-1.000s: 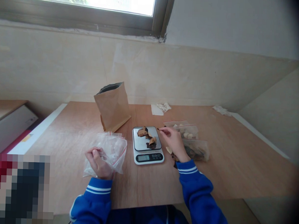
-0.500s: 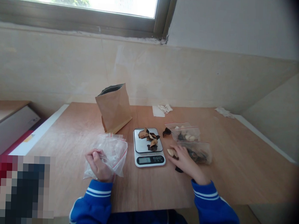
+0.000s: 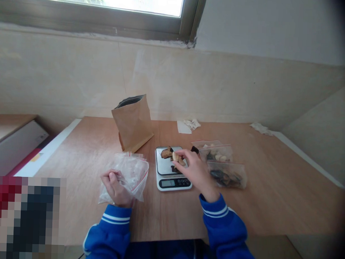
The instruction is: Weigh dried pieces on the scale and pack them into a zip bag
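My right hand is over a white kitchen scale, its fingers closed on a pale dried piece. Brown and dark dried pieces lie on the scale's metal plate, partly covered by my fingers. On the left, my left hand rests curled on clear zip bags, thumb against the fingers. Whether it grips the plastic is hidden. The scale's display is lit, but its digits are too small to read.
Behind the bags stands an open brown paper bag. Right of the scale lie a filled zip bag with dark pieces, another filled zip bag with pale pieces, and a dark piece. Crumpled tissue lies near the wall.
My right hand has moved left and up from the table beside the scale to over its plate, carrying the pale piece. My left hand stays on the clear bags.
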Demonstrator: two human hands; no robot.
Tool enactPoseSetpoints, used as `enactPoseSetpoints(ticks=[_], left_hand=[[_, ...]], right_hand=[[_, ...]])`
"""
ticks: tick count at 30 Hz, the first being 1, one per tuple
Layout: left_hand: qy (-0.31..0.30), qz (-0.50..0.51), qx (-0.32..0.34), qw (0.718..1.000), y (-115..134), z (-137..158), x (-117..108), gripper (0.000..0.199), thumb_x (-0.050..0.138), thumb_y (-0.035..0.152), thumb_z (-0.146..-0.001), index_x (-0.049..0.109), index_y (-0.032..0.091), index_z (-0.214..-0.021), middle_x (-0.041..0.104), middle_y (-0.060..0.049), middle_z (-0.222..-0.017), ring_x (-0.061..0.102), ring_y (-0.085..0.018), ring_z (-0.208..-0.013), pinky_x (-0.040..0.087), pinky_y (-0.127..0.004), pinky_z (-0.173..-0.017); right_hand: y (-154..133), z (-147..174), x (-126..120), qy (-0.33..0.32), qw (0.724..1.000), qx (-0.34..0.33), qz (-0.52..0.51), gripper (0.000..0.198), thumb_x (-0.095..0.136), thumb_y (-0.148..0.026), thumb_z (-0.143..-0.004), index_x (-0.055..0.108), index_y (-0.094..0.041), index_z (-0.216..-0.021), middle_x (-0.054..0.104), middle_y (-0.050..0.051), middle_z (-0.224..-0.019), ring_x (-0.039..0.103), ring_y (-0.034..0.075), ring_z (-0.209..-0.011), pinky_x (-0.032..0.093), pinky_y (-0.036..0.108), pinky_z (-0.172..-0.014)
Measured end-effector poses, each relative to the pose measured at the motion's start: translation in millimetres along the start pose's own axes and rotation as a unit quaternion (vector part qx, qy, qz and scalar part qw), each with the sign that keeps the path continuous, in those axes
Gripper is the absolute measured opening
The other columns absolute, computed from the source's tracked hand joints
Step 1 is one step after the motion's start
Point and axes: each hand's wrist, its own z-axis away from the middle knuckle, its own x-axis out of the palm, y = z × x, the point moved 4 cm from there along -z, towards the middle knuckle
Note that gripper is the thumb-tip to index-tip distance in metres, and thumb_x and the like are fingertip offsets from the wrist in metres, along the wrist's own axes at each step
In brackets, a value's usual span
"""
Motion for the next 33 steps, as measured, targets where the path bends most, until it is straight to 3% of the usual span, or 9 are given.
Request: enactPoseSetpoints(ticks=[3, 7, 12, 17, 22, 27, 33], left_hand=[[0.005, 0.011, -0.006, 1.000, 0.1, 0.5, -1.0, 0.023, 0.050, 0.041, -0.087, 0.048, 0.018, -0.083, 0.046, 0.002, -0.074, 0.043, -0.009, -0.063, 0.034, -0.021, -0.057], [-0.006, 0.017, -0.012, 1.000, -0.6, 1.1, -0.9, 0.023, 0.051, 0.040, -0.087, 0.048, 0.018, -0.082, 0.046, 0.002, -0.074, 0.043, -0.009, -0.062, 0.034, -0.020, -0.056], [-0.009, 0.018, -0.013, 1.000, -0.6, 0.8, -0.6, 0.022, 0.050, 0.040, -0.087, 0.048, 0.019, -0.083, 0.046, 0.003, -0.071, 0.042, -0.009, -0.059, 0.035, -0.021, -0.055], [-0.004, 0.021, -0.009, 1.000, 2.0, 0.4, 0.2, 0.023, 0.052, 0.040, -0.085, 0.048, 0.018, -0.081, 0.045, 0.003, -0.071, 0.041, -0.009, -0.057, 0.034, -0.021, -0.054], [-0.004, 0.018, -0.007, 1.000, 1.1, 0.0, 0.7, 0.024, 0.052, 0.041, -0.085, 0.047, 0.019, -0.082, 0.045, 0.003, -0.069, 0.041, -0.009, -0.057, 0.034, -0.021, -0.054], [0.004, 0.014, -0.008, 1.000, 1.5, -0.2, 0.7, 0.026, 0.052, 0.044, -0.083, 0.046, 0.019, -0.082, 0.044, 0.004, -0.068, 0.041, -0.009, -0.057, 0.034, -0.021, -0.054], [0.003, 0.023, -0.011, 1.000, -0.3, -0.1, 0.3, 0.024, 0.052, 0.043, -0.084, 0.047, 0.019, -0.082, 0.045, 0.004, -0.069, 0.040, -0.009, -0.057, 0.032, -0.021, -0.054]], right_hand=[[-27.0, -8.6, 29.5, -0.044, 0.997, -0.041, 0.056, 0.018, 0.061, -0.023, -0.085, 0.062, -0.022, -0.103, 0.068, 0.007, -0.102, 0.056, 0.026, -0.096, 0.045, 0.040, -0.085], [-31.8, -6.2, 52.1, -0.077, 0.984, -0.060, 0.149, 0.017, 0.059, -0.021, -0.086, 0.064, -0.020, -0.103, 0.066, 0.011, -0.104, 0.053, 0.031, -0.099, 0.041, 0.046, -0.085], [-8.8, 19.2, 26.4, -0.006, 0.993, -0.030, 0.114, 0.022, 0.050, -0.029, -0.093, 0.063, -0.026, -0.111, 0.061, 0.009, -0.119, 0.052, 0.028, -0.107, 0.039, 0.044, -0.090], [45.5, 78.9, -4.4, 0.043, 0.985, 0.076, 0.150, 0.026, 0.047, -0.033, -0.091, 0.065, -0.025, -0.108, 0.061, 0.011, -0.114, 0.053, 0.031, -0.102, 0.042, 0.048, -0.085], [82.2, 128.5, -10.2, 0.054, 0.986, 0.100, 0.121, 0.026, 0.047, -0.031, -0.088, 0.063, -0.023, -0.105, 0.062, 0.013, -0.107, 0.056, 0.031, -0.102, 0.046, 0.049, -0.088], [78.7, 130.9, -13.1, 0.078, 0.986, 0.133, 0.057, 0.026, 0.050, -0.035, -0.087, 0.061, -0.023, -0.107, 0.065, 0.012, -0.104, 0.061, 0.029, -0.095, 0.051, 0.047, -0.084], [33.5, 93.2, -12.3, 0.129, 0.985, 0.104, -0.052, 0.035, 0.060, -0.038, -0.086, 0.054, -0.022, -0.117, 0.062, 0.011, -0.109, 0.062, 0.025, -0.099, 0.052, 0.043, -0.090]])
